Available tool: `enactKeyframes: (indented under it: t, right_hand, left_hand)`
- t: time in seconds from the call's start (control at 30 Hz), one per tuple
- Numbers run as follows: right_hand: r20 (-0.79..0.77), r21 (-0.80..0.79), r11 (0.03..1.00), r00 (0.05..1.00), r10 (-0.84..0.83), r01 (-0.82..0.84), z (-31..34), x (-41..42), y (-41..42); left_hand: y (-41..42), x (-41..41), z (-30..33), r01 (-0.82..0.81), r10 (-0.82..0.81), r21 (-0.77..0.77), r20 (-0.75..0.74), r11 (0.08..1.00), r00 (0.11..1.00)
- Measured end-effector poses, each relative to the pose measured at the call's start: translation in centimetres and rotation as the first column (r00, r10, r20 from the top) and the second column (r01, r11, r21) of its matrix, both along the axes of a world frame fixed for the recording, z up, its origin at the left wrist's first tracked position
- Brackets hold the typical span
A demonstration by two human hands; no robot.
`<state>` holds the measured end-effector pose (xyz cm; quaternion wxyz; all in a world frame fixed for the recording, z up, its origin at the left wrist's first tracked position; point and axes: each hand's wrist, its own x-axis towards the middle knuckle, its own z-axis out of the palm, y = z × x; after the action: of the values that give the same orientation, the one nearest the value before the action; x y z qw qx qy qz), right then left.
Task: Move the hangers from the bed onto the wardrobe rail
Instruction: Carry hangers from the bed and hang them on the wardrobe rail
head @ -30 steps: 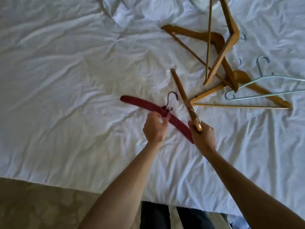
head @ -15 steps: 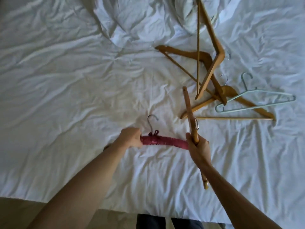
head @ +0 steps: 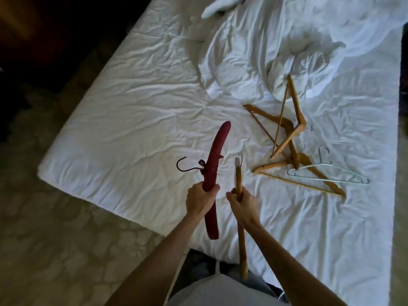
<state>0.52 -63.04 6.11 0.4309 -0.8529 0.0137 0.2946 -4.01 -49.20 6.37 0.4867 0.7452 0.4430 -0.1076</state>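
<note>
The left hand (head: 202, 198) has its fingers curled tight round one red padded hanger (head: 213, 173), held end-up above the bed (head: 132, 120) with its dark hook (head: 184, 165) pointing left. The right hand (head: 241, 200) grips one wooden hanger (head: 239, 217) the same way, fingers wrapped round it (seen edge-on, so little of its shape shows). Still lying on the white sheet to the right: three wooden hangers (head: 289, 138) in an overlapping pile and one thin wire hanger (head: 326, 174) touching them
</note>
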Motion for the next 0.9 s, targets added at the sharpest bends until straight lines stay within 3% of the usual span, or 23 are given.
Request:
enactKeyframes:
  t: [0.23,0.33,0.47,0.57,0.7,0.9]
  right_hand:
    - [0.030,0.179,0.911,0.928,0.372,-0.372,4.9,-4.2,2.3]
    - [0.049,0.231,0.824,0.852,0.521,-0.517,6.6,-6.4,4.1]
    - [0.080,0.255,0.687,0.723,0.686,-0.680,8.7,-10.3,7.7]
    - [0.109,0.257,0.578,0.618,0.779,-0.774,10.4,-14.3,10.8]
    - [0.161,0.269,0.414,0.464,0.871,-0.870,12.3,-20.1,15.6]
    - [0.188,0.258,0.200,0.252,0.949,-0.945,12.9,-30.8,26.3]
  left_hand:
    - [1.5,-7.1,4.7,-0.334,0.359,-0.174,0.139,0.926,0.923]
    - [2.8,-11.7,6.3,-0.490,0.541,-0.286,0.138,0.824,0.830]
    - [3.7,-18.1,8.3,-0.604,0.669,-0.341,0.113,0.721,0.735]
    - [4.2,-23.2,9.4,-0.740,0.810,-0.351,0.105,0.573,0.577]
    - [6.1,-30.5,10.2,-0.836,0.893,-0.315,0.160,0.450,0.421]
    - [13.2,-42.5,11.6,-0.876,0.900,-0.280,0.312,0.392,0.304]
